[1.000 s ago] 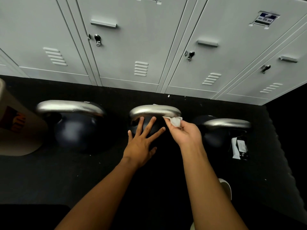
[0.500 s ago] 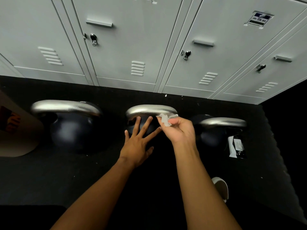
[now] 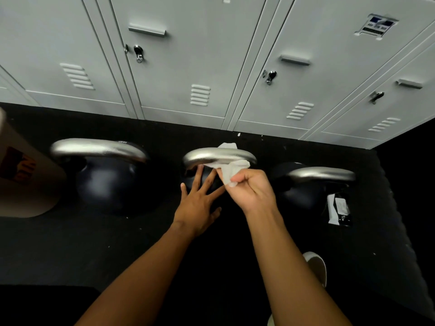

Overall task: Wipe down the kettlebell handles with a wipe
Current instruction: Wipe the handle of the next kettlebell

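Your right hand (image 3: 253, 189) pinches the crumpled white wipe (image 3: 231, 170), draped over the silver metal handle (image 3: 211, 156) of the middle dark kettlebell (image 3: 191, 178). Your left hand (image 3: 199, 202), fingers spread straight, seems to rest on its shadowed body.

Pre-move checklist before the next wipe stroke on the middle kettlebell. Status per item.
1. White crumpled wipe secured: ok, pinched in the right hand.
2. Wipe on the middle kettlebell's silver metal handle: ok, draped over its right part.
3. Bell steadied: ok, the left hand has its fingers spread on it below the handle.
4. Stroke path: ok, the left part of the handle is bare.
5. Wipe damp enough: cannot tell.
6. Left kettlebell's handle and right kettlebell's handle already wiped: cannot tell.
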The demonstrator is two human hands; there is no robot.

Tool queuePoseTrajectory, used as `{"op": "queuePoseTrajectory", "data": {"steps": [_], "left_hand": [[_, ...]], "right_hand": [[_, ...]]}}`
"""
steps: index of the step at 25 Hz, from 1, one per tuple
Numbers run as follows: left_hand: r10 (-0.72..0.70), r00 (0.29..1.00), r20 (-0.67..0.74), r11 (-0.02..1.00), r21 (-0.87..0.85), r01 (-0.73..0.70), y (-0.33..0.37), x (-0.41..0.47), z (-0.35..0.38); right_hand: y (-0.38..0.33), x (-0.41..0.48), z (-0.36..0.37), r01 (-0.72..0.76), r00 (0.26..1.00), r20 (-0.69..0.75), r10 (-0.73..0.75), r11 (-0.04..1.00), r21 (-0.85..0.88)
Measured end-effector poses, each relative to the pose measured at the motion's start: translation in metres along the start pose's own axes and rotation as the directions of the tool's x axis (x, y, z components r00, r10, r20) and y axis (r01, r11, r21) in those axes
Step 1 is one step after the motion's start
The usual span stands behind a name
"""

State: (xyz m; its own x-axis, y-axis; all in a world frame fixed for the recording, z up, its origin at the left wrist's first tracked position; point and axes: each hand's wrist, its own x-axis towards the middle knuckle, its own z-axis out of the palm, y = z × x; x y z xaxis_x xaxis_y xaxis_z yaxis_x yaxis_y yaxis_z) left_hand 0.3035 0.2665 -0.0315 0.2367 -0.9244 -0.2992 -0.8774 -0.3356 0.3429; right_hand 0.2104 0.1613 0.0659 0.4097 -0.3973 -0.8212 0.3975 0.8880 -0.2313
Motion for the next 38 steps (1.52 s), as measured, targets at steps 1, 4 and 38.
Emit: {"op": "queuePoseTrajectory", "data": {"steps": [1,4,38], "left_hand": [[-0.001,1.000,0.008,1.000,-0.002,0.001,0.000,0.000,0.000],[0.008,1.000,0.001,1.000,-0.011,-0.008,0.001,0.000,-0.002],[0.008,0.999,-0.053,0.999,-0.032,-0.010,0.002,-0.001,-0.003]], "right_hand": [[0.000,-0.012,-0.002,-0.069,0.996,0.055,0.068,0.997,0.021],[-0.008,-0.019,0.005,0.097,0.981,0.156,-0.116,0.987,0.126],[0.003,-0.010,0.027,0.088,0.995,-0.060,-0.075,0.956,0.279]]}}
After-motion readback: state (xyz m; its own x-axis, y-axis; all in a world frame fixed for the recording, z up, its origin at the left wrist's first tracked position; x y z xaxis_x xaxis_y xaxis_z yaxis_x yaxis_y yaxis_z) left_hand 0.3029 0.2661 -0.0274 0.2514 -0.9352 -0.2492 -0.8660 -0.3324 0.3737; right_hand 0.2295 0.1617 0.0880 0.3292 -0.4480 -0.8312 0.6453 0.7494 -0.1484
